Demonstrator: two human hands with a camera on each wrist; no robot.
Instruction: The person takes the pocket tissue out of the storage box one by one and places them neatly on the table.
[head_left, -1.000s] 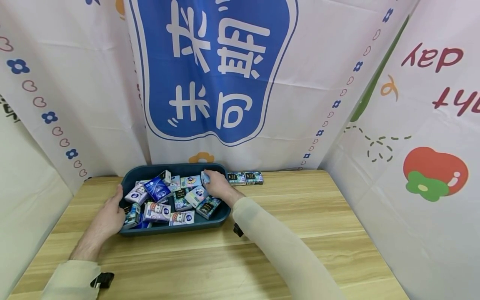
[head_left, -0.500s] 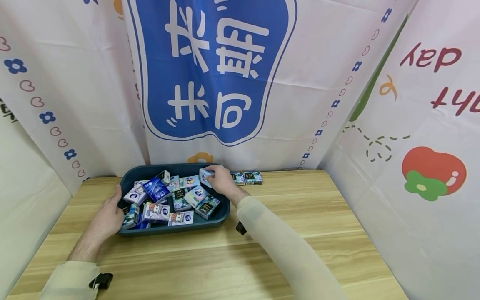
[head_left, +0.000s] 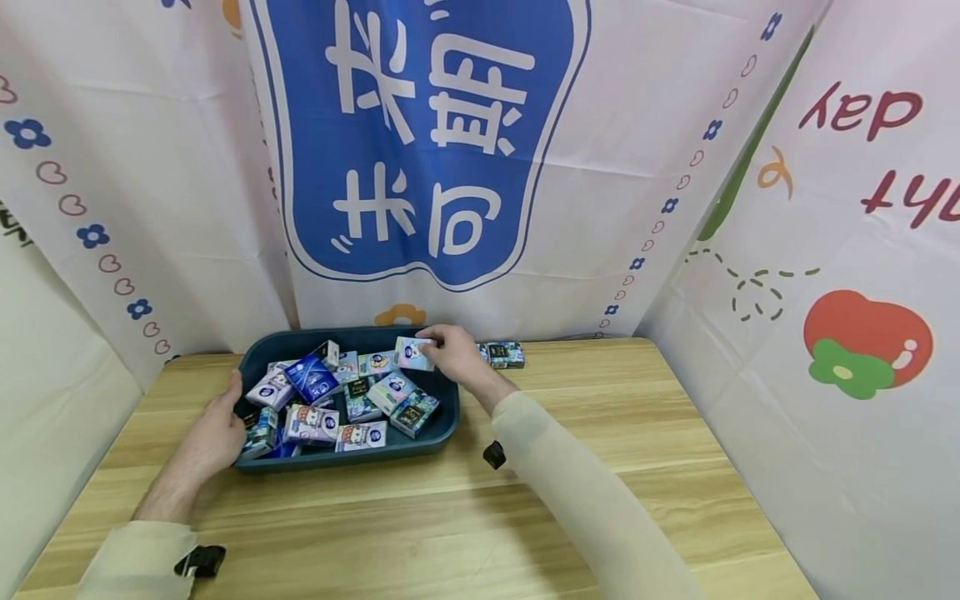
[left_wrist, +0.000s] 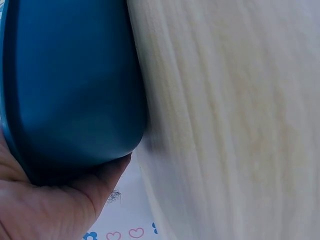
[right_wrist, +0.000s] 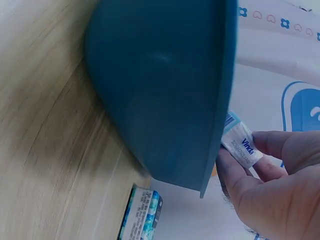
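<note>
A dark teal plastic tray (head_left: 352,462) full of small tissue packs stands near the back of the table. My left hand (head_left: 212,427) grips its left end; in the left wrist view the thumb (left_wrist: 107,175) lies along the outer wall (left_wrist: 75,100). Between thumb and fingers, my right hand (head_left: 463,360) pinches a pale blue tissue pack (head_left: 411,353) at the tray's back right corner. "Vinda" can be read on that pack's side in the right wrist view, just past the rim. Inside the tray lie several packs, among them a shiny dark blue pack (head_left: 312,377) and a dark floral pack (head_left: 415,414).
Dark floral packs (head_left: 506,355) lie in a row on the wooden table (head_left: 600,433) just right of the tray, partly covered by my right hand. A printed white curtain (head_left: 622,100) hangs directly behind the table's back edge, and more cloth closes both sides.
My right hand has moved to the right, lifting and turning the pale blue pack so its broad face shows. It now covers more of the row outside the tray. My left hand stays put.
</note>
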